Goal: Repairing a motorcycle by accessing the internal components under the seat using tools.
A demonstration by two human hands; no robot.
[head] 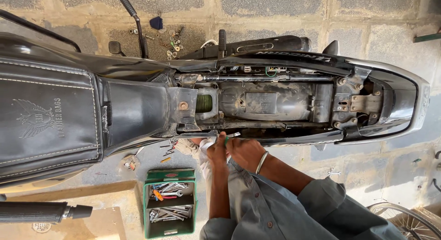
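A black motorcycle (275,102) lies across the view with its seat off, so the frame and the dusty tray under the seat show. Both my hands meet at its near side rail. My left hand (216,152) is closed around a small green-tipped tool (226,139) that points up at the rail. My right hand (245,152), with a metal bangle on the wrist, is pressed against the left and curls around the same spot. What the tool tip touches is hidden behind my fingers.
A green toolbox (170,203) full of spanners stands on the floor to the left of my arms. Loose nuts and bolts (171,43) lie beyond the bike. A handlebar grip (32,212) is at the lower left and a bicycle wheel (409,220) at the lower right.
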